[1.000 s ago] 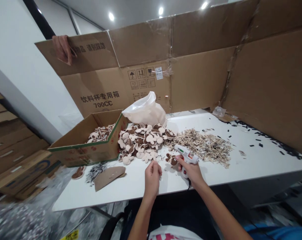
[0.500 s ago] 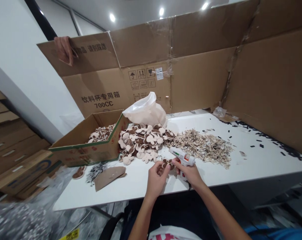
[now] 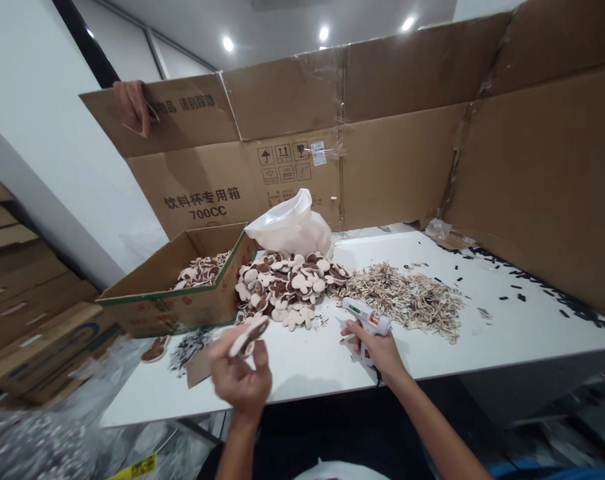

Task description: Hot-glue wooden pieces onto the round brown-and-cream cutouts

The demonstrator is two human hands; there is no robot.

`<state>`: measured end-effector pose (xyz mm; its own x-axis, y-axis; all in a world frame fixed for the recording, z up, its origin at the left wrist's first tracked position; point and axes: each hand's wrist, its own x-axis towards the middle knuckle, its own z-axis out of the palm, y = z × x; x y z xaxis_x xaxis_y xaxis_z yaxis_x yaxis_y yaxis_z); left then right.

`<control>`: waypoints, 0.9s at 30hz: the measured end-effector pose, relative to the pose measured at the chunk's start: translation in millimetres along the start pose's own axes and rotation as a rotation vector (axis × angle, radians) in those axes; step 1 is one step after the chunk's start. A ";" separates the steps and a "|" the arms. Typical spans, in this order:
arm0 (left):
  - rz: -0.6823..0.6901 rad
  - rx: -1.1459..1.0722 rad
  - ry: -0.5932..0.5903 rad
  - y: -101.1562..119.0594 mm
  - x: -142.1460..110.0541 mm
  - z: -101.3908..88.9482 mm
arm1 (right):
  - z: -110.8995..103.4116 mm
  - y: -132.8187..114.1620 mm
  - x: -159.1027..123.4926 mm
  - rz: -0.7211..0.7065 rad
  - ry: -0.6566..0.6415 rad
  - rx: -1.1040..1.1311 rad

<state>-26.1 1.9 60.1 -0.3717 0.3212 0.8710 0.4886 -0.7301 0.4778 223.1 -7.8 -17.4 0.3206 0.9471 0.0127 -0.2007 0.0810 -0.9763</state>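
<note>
Raised over the table's left front, my left hand (image 3: 239, 377) is closed on a brown-and-cream felt cutout (image 3: 249, 335), tilted between thumb and fingers. My right hand (image 3: 377, 347) grips a white glue gun (image 3: 365, 313) with its nozzle toward the pile of felt cutouts (image 3: 292, 287). Those cutouts are animal-head shapes, cream on one side and brown on the other. Beside the gun spreads a heap of thin beige strips (image 3: 407, 297). A cardboard piece (image 3: 198, 370) lies partly hidden behind my left hand.
An open cardboard box (image 3: 172, 310) on the left holds more cutouts. A white plastic bag (image 3: 292, 227) stands behind the pile. Small black pieces (image 3: 519, 297) lie scattered at right. Tall cardboard walls (image 3: 402, 167) enclose the back and right. Another person's hand (image 3: 135, 107) rests on the wall's top edge.
My left hand has moved left and up, carrying the felt cutout away from my right hand. My right hand stays about where it was with the glue gun.
</note>
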 end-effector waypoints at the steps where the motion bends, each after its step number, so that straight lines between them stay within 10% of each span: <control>1: 0.195 0.089 0.049 -7.5 23.5 -6.7 | 0.1 0.2 0.2 -0.002 0.006 0.010; 3: 0.337 0.248 0.158 -24.4 74.7 -15.5 | 0.7 0.0 0.7 -0.001 0.016 0.026; 8: -0.043 0.732 -0.020 -56.3 149.3 -7.5 | 1.2 0.4 1.4 0.009 0.036 0.094; 18: -0.059 0.429 -0.723 -53.6 19.2 49.9 | 2.7 -5.6 -5.2 0.069 0.078 0.052; 27: 0.175 0.462 -0.875 -52.1 5.1 105.0 | -1.0 -3.0 -0.4 -0.027 -0.056 0.019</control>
<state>29.4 104.9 51.7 0.3552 0.6975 0.6224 0.8081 -0.5637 0.1706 224.5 -8.8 -14.7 0.2738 0.9604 0.0511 -0.2104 0.1116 -0.9712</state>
